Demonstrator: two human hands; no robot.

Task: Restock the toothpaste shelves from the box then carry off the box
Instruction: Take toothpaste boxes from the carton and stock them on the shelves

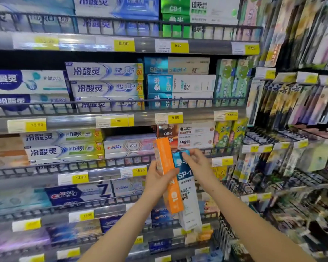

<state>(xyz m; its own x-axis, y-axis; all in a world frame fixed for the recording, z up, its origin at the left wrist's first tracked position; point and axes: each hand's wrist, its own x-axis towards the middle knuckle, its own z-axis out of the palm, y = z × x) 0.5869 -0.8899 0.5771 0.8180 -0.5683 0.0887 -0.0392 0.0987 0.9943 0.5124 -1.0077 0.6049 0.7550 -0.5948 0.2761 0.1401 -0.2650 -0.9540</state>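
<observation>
I hold two toothpaste cartons upright in front of the shelves. My left hand (159, 178) grips an orange carton (167, 161) around its middle. Right beside it stands a blue-and-white SP-1 carton (186, 188), and my right hand (197, 163) pinches its blue top end. Matching SP-1 cartons (180, 84) lie stacked on the shelf above, behind a wire rail. Orange-and-white CB-1 cartons (186, 135) sit on the shelf just behind my hands. The restocking box is out of view.
Shelves of stacked toothpaste cartons run across the left and middle, each fronted by a wire rail (102, 103) and yellow price tags (175, 117). Hanging toothbrush packs (295, 103) fill the racks at the right.
</observation>
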